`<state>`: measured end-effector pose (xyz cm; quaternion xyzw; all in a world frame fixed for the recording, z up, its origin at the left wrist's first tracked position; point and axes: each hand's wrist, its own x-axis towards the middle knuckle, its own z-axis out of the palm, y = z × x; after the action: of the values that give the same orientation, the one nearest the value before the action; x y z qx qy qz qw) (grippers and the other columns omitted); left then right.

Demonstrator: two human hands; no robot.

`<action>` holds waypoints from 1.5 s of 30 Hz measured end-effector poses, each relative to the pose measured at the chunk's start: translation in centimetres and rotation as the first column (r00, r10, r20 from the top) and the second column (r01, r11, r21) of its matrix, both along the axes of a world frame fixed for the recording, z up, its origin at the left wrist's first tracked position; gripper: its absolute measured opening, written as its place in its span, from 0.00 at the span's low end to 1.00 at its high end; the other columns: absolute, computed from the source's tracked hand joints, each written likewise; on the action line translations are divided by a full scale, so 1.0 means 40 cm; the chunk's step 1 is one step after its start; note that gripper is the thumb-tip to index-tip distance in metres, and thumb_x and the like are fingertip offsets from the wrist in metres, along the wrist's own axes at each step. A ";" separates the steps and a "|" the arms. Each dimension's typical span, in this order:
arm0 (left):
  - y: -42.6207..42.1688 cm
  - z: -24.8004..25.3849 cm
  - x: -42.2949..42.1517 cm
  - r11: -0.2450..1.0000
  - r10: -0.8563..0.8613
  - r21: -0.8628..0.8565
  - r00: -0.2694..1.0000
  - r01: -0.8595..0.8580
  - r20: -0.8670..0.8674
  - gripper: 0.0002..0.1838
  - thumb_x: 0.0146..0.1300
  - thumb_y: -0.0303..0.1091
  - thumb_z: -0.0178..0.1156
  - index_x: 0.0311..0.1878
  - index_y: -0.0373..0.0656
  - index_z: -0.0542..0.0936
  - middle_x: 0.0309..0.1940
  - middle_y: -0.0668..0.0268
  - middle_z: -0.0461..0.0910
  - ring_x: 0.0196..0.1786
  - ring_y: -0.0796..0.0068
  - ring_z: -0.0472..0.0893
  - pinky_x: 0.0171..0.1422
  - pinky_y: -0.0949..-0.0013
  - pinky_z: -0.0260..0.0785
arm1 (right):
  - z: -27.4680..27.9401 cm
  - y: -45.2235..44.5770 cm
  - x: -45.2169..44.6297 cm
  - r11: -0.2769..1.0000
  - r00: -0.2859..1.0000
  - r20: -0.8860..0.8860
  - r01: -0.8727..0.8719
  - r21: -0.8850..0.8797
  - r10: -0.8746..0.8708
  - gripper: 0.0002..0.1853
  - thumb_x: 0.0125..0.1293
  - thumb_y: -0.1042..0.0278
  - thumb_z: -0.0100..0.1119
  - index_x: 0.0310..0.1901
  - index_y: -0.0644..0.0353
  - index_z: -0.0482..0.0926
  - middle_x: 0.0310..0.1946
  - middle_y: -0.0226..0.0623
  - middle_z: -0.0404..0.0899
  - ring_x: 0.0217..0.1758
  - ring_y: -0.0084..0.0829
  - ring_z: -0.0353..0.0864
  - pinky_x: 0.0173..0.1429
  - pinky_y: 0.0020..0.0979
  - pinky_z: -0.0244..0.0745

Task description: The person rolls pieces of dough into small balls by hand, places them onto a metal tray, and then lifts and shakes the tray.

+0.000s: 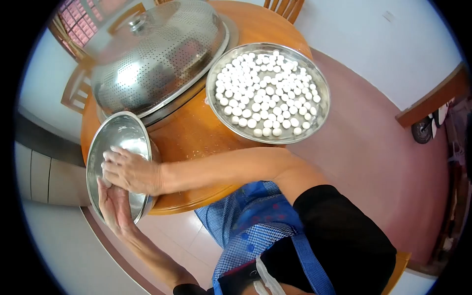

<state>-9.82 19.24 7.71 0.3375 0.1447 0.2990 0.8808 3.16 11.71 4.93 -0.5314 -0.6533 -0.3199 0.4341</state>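
On the left of the frame, two hands are close together over a shiny metal bowl [125,132]. The right hand [132,170] is on top, its arm reaching across the middle of the frame. The left hand [117,205] is just below, coming up from the bottom. The two hands look pressed together, but I cannot tell if anything is between them, or if the fingers pinch something. The bowl sits tipped at the left edge of the round wooden table [189,140]. At the upper right of the table is a round metal tray [319,120] with lots of little white balls [270,91] on it. A big metal lid [157,59] full of tiny holes is at the upper left. The person has a blue checked apron [255,238] and black sleeves [344,221].
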 end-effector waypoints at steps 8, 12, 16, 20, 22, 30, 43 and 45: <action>0.080 -0.138 -0.168 -0.062 0.557 0.986 0.825 0.154 -0.094 0.27 0.70 0.42 0.49 0.66 0.34 0.63 0.66 0.55 0.63 0.67 0.62 0.65 0.69 0.63 0.59 | 0.121 -0.009 -0.074 0.939 0.906 -0.250 -0.316 0.133 0.341 0.28 0.60 0.53 0.56 0.55 0.67 0.71 0.60 0.53 0.65 0.69 0.50 0.57 0.72 0.56 0.49; -0.007 -0.062 -0.086 0.397 0.405 0.914 0.877 0.084 -0.257 0.26 0.71 0.39 0.45 0.68 0.36 0.60 0.67 0.56 0.60 0.67 0.64 0.63 0.70 0.66 0.57 | 0.139 0.002 -0.035 0.934 0.943 -0.148 -0.255 0.249 0.297 0.31 0.60 0.51 0.57 0.58 0.65 0.68 0.61 0.54 0.63 0.67 0.47 0.61 0.72 0.55 0.47; -0.018 -0.001 -0.001 0.991 0.121 0.049 0.993 -0.122 0.007 0.21 0.75 0.35 0.40 0.65 0.34 0.61 0.62 0.58 0.64 0.64 0.69 0.66 0.70 0.65 0.59 | 0.019 0.087 -0.066 0.915 0.810 -0.526 -0.380 -0.137 0.258 0.22 0.61 0.52 0.56 0.47 0.64 0.74 0.52 0.50 0.71 0.57 0.45 0.71 0.72 0.54 0.48; -0.109 0.053 0.012 0.946 0.241 0.221 0.970 -0.237 0.007 0.24 0.76 0.43 0.36 0.64 0.35 0.62 0.62 0.58 0.65 0.64 0.69 0.66 0.71 0.63 0.57 | 0.070 0.042 -0.076 0.898 0.672 -0.625 -0.424 0.115 0.397 0.17 0.65 0.56 0.51 0.28 0.62 0.76 0.32 0.40 0.79 0.44 0.39 0.78 0.71 0.53 0.49; -0.145 0.074 0.020 0.952 0.258 0.173 0.966 -0.251 -0.020 0.25 0.75 0.45 0.37 0.66 0.35 0.60 0.64 0.57 0.62 0.67 0.67 0.63 0.73 0.61 0.54 | 0.079 0.036 -0.060 0.927 0.763 -0.528 -0.326 0.184 0.373 0.17 0.65 0.57 0.52 0.22 0.60 0.74 0.23 0.37 0.78 0.33 0.36 0.80 0.61 0.46 0.66; -0.138 0.083 0.009 0.981 0.172 -0.085 0.985 -0.174 -0.023 0.39 0.72 0.52 0.42 0.72 0.33 0.41 0.72 0.48 0.43 0.75 0.54 0.46 0.79 0.52 0.35 | 0.150 0.065 0.037 0.966 0.738 -0.647 -0.259 -0.005 0.195 0.17 0.63 0.56 0.51 0.26 0.63 0.75 0.25 0.47 0.78 0.31 0.41 0.81 0.39 0.42 0.74; 0.049 -0.068 -0.078 0.966 0.214 0.141 0.977 -0.215 0.028 0.29 0.72 0.38 0.47 0.71 0.39 0.54 0.71 0.58 0.55 0.71 0.65 0.59 0.73 0.61 0.55 | 0.042 0.104 -0.118 0.903 0.881 -0.325 -0.405 -0.142 0.344 0.45 0.62 0.32 0.40 0.62 0.72 0.66 0.61 0.61 0.65 0.72 0.53 0.54 0.76 0.56 0.33; 0.046 -0.059 -0.082 0.987 0.159 -0.024 0.978 -0.157 0.134 0.28 0.71 0.38 0.47 0.71 0.39 0.54 0.71 0.58 0.55 0.70 0.66 0.60 0.73 0.62 0.56 | 0.054 0.119 -0.079 0.936 0.905 -0.350 -0.313 -0.162 0.242 0.42 0.64 0.35 0.41 0.61 0.73 0.66 0.61 0.59 0.65 0.70 0.53 0.57 0.75 0.56 0.34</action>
<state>-13.08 21.09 5.35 0.2982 0.1126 0.3894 0.8642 -0.01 16.46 7.10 -0.5215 -0.6726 -0.0905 0.5172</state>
